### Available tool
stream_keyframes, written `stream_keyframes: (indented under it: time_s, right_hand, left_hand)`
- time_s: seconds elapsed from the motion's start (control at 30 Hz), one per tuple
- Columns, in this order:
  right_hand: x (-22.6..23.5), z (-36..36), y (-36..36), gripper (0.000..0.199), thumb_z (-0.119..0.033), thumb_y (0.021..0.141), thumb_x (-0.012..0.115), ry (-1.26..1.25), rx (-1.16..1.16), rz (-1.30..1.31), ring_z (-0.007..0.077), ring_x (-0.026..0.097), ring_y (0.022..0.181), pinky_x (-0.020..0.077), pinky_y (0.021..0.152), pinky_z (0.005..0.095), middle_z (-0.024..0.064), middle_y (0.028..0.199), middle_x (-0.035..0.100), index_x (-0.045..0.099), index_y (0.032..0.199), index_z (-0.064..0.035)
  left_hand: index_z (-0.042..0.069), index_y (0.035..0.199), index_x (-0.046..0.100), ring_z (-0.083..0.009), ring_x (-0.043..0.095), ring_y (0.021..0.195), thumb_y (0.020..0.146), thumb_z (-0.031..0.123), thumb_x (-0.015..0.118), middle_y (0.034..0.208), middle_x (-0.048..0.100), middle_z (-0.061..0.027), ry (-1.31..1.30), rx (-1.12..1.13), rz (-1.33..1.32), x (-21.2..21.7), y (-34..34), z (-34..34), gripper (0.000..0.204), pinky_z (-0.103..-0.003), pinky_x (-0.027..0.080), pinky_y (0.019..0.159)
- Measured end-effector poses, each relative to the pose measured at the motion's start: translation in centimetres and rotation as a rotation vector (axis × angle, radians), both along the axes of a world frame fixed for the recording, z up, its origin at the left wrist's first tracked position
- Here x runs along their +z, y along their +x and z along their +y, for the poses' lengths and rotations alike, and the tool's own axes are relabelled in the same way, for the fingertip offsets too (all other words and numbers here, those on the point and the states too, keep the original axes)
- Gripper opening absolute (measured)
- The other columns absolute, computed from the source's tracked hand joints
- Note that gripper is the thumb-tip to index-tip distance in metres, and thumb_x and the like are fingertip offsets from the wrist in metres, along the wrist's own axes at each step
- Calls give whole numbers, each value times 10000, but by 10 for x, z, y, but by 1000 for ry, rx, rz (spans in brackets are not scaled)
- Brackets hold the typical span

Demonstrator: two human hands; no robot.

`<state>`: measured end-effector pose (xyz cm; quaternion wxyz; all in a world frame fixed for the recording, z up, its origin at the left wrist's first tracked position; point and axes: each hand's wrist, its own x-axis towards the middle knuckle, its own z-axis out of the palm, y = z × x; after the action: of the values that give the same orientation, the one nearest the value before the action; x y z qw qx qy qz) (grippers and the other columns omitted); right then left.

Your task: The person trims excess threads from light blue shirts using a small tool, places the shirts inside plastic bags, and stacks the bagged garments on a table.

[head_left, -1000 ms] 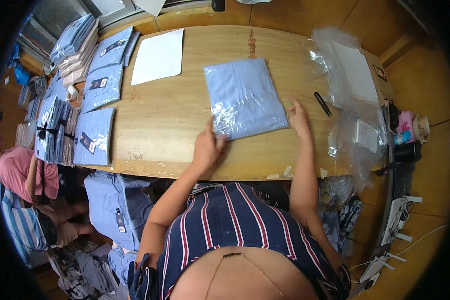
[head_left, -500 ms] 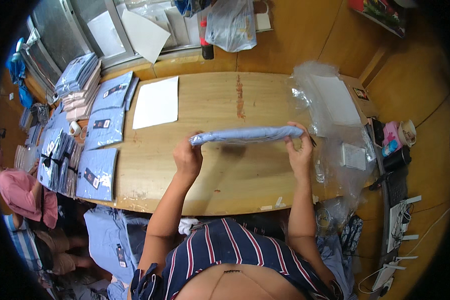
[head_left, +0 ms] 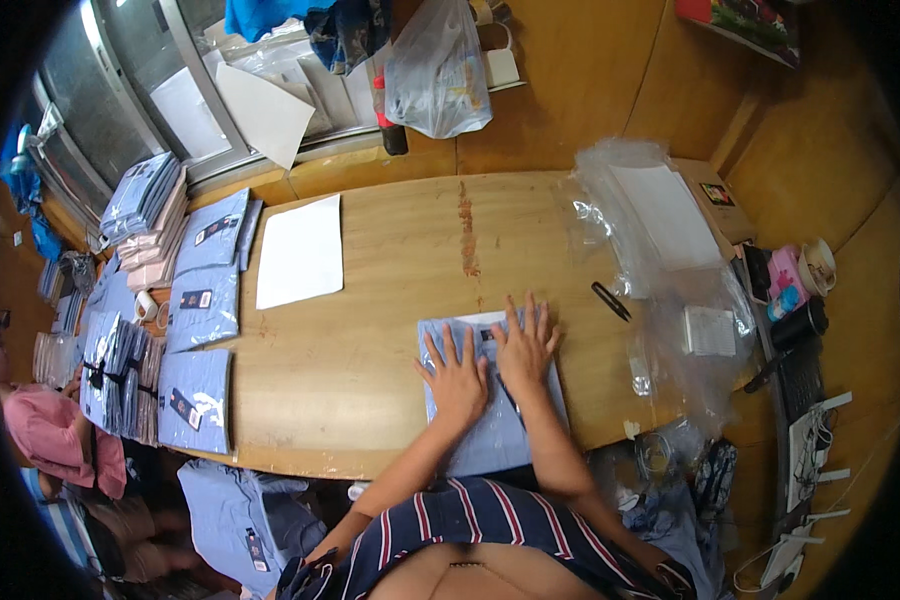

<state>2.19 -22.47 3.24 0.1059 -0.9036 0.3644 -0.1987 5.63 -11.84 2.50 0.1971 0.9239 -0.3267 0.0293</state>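
Observation:
A folded light blue shirt in a clear plastic bag (head_left: 495, 440) lies flat at the table's near edge, right in front of me. My left hand (head_left: 457, 380) presses on its upper left part with the fingers spread. Just to the right, my right hand (head_left: 526, 350) also rests flat on the package, fingers apart and reaching its far edge. Part of a dark tag on the shirt shows between my hands; the rest of it is covered. A black pen (head_left: 611, 301) lies on the table to the right of the package.
Bagged blue shirts (head_left: 202, 305) line the table's left side, beside tied stacks (head_left: 120, 375). A white paper sheet (head_left: 301, 252) lies left of centre. Clear plastic bags (head_left: 610, 200) spread along the right, near a notepad (head_left: 710, 330). A person in pink (head_left: 55, 430) is at far left.
The bagged shirt was held up edge-on between both hands; now it lies flat on the table under my spread palms. The view has shifted slightly, and the pen now shows fully.

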Motion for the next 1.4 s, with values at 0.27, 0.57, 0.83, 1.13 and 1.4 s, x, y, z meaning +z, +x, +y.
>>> stream_keyframes:
  time_s: [0.27, 0.57, 0.83, 1.13, 1.4]
  right_hand:
    - [-35, -2, -5, 449, -419, 844, 386, 93, 32, 198, 315, 142, 1279, 28, 968, 584, 66, 1386, 220, 366, 1271, -281]
    - [-17, -12, -1, 501, -349, 808, 495, 69, 85, 174, 347, 224, 1235, 164, 952, 548, 129, 1327, 294, 383, 1251, -143]
    - [-55, -110, -20, 424, -225, 739, 639, 823, 4, -69, 299, 561, 835, 443, 725, 368, 155, 925, 571, 498, 1061, 12]
    - [59, -128, 15, 467, 19, 681, 660, 1240, 439, -910, 163, 557, 818, 443, 765, 277, 49, 889, 582, 469, 1105, -27]
    - [131, -80, -48, 211, 78, 711, 540, 678, 668, -508, 114, 576, 851, 446, 773, 258, 36, 898, 635, 633, 867, -29]
  left_hand:
    - [129, 1284, 352, -427, 69, 1263, 831, 278, 390, 1390, 138, -177, 95, -52, 103, -20, -12, -5, 478, -642, 36, 929]
    - [138, 1268, 370, -395, 128, 1263, 805, 301, 454, 1370, 208, -167, 60, -80, 159, -16, 3, -7, 499, -621, 70, 936]
    - [-51, 874, 561, -276, 534, 672, 664, 276, 701, 758, 562, -168, -194, 120, 208, -30, 88, 10, 414, -356, 434, 622]
    - [-13, 1157, 332, -182, 590, 730, 679, 2, 675, 839, 600, -139, -1183, -12, 1127, 82, 127, 11, 588, -279, 482, 674]
    - [8, 832, 630, -161, 576, 766, 704, -34, 622, 842, 615, -64, -718, -576, 386, 140, 95, 75, 135, -261, 461, 710]
